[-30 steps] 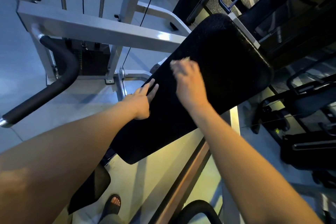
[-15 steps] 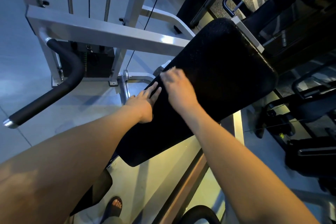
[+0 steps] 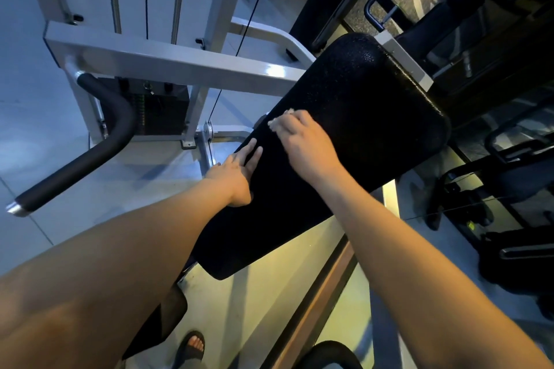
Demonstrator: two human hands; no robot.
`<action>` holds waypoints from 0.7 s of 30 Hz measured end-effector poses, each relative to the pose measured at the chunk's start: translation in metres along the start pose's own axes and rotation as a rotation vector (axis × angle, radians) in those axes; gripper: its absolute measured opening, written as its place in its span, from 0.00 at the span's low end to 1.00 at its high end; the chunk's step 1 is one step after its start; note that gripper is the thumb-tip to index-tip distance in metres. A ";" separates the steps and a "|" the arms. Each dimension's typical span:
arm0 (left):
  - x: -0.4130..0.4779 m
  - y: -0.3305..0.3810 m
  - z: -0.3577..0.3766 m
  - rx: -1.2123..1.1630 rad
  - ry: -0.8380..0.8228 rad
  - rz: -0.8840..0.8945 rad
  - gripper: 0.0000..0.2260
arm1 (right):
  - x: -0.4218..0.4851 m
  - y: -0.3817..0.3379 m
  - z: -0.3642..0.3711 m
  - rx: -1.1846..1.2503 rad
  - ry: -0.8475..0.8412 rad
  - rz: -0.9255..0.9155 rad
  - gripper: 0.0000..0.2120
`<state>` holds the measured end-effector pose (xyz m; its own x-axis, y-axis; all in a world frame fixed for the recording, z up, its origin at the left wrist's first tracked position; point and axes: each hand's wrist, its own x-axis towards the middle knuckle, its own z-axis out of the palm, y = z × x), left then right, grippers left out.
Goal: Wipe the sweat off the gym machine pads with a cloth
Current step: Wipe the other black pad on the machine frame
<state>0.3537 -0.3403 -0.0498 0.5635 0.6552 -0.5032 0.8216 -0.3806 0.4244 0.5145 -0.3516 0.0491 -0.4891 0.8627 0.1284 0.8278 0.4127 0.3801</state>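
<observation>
**Right hand wiped near pad's left edge**

Your right hand (image 3: 302, 144), fingers curled on the cloth (image 3: 277, 122), pressed it to the black pad (image 3: 374, 129), closer to the left edge than a second ago. Your left hand (image 3: 236, 174) stayed flat there, fingers straight.

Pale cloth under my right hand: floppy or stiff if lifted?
Probably floppy: the small pale crumpled cloth bunches irregularly under the right hand. Likely very light, since little shows beyond the hand. It may drag on the textured black pad.
</observation>
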 end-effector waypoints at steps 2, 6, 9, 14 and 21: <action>-0.001 0.002 -0.001 -0.008 -0.003 -0.005 0.50 | 0.008 0.028 -0.026 -0.025 0.110 0.074 0.17; -0.002 0.006 -0.004 -0.008 -0.020 -0.023 0.49 | 0.022 0.086 -0.079 -0.110 0.338 0.267 0.15; -0.004 0.008 -0.004 -0.010 -0.019 -0.033 0.49 | 0.022 0.077 -0.074 -0.085 0.428 0.441 0.12; -0.006 0.007 -0.002 -0.097 0.030 -0.131 0.54 | -0.020 0.043 -0.050 -0.005 0.157 0.113 0.18; -0.008 0.014 0.001 -0.198 0.034 -0.119 0.53 | -0.020 0.081 -0.078 -0.041 0.375 0.440 0.14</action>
<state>0.3606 -0.3511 -0.0407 0.4580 0.7103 -0.5345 0.8471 -0.1666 0.5046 0.5699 -0.3587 0.1491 -0.1715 0.7848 0.5955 0.9675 0.0202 0.2521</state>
